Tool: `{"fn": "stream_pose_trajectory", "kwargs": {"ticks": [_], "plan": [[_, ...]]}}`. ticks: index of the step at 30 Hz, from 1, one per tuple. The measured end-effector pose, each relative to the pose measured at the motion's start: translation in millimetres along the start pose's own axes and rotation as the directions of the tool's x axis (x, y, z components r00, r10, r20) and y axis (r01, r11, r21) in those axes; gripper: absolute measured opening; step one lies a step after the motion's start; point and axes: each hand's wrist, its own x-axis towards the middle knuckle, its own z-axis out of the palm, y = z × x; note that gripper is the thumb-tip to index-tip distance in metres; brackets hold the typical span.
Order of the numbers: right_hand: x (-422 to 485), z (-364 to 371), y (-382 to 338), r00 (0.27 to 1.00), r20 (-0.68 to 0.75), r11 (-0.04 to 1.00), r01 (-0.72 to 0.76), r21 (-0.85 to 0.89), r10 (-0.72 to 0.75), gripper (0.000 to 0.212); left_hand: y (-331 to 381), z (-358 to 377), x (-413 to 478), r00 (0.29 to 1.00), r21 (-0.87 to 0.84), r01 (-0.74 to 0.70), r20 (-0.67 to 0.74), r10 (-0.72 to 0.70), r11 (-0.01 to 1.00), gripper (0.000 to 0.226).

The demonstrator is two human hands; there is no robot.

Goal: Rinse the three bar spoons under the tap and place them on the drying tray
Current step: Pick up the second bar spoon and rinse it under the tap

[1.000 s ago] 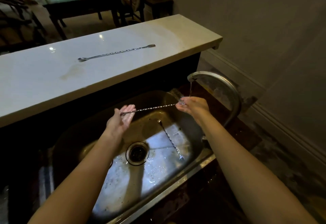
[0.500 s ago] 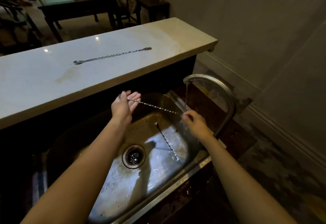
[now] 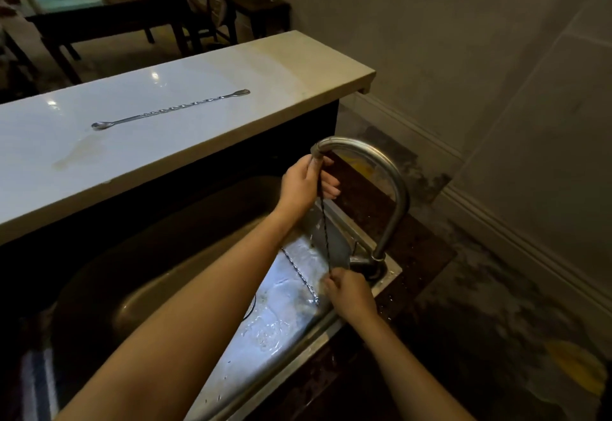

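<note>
I hold a twisted bar spoon [image 3: 324, 225] nearly upright under the tap spout [image 3: 318, 150]. My left hand [image 3: 303, 185] grips its top end right at the spout, and my right hand [image 3: 347, 291] pinches its bottom end low over the sink. A second bar spoon [image 3: 299, 273] lies on the wet sink floor, partly hidden by my arms. A third bar spoon [image 3: 169, 110] lies flat on the white counter [image 3: 231, 66], bowl end to the left, fork end to the right. No drying tray shows.
The steel sink [image 3: 281, 324] has a curved tap [image 3: 394, 195] rising from its right rim. A striped cloth [image 3: 36, 384] sits at the lower left. A wall with a skirting board runs along the right. Dark tables and chairs stand beyond the counter.
The held spoon has swung from roughly level to nearly upright. My left hand rose to the spout and my right hand dropped toward the sink's near edge. The view shifted right.
</note>
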Motion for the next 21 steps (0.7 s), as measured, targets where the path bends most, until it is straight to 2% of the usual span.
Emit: {"fn": "stream_pose_trajectory", "kwargs": {"ticks": [5,8,10,12,14,16,18,19,21], "plan": [[1,11,1,0.999,-0.029,0.958,-0.018,0.285,0.027,0.02,0,-1,-1,0.999,0.005,0.027,-0.02,-0.027,1.0,0.036],[4,13,-3,0.993,-0.105,0.894,-0.005,0.448,0.058,0.019,3,-9,-2,0.996,0.026,0.059,-0.063,-0.057,0.998,0.03],[6,13,-5,0.985,-0.153,0.859,0.015,0.512,0.075,0.019,5,-22,0,0.991,0.211,0.082,-0.119,-0.057,0.974,0.035],[10,16,-6,0.985,-0.154,0.885,0.006,0.466,0.075,0.02,8,-41,-3,0.984,0.497,0.063,-0.174,0.028,0.866,0.048],[16,21,-7,0.985,-0.144,0.91,-0.028,0.413,0.095,0.022,14,-62,-10,0.963,0.688,-0.003,-0.194,0.188,0.726,0.051],[25,28,-7,0.987,-0.121,0.949,-0.061,0.309,0.103,0.023,21,-84,-18,0.912,0.837,-0.064,-0.172,0.373,0.544,0.05],[37,36,-5,0.994,-0.051,0.978,-0.09,0.187,0.101,0.022,28,-108,-25,0.856,0.943,-0.033,-0.143,0.496,0.33,0.052],[43,39,-5,0.993,-0.008,0.983,-0.118,0.141,0.12,0.022,31,-120,-27,0.849,0.972,0.014,-0.135,0.511,0.233,0.056],[55,45,-5,0.985,0.042,0.983,-0.17,0.066,0.168,0.026,35,-144,-29,0.88,0.986,0.13,-0.162,0.447,0.101,0.065]]}}
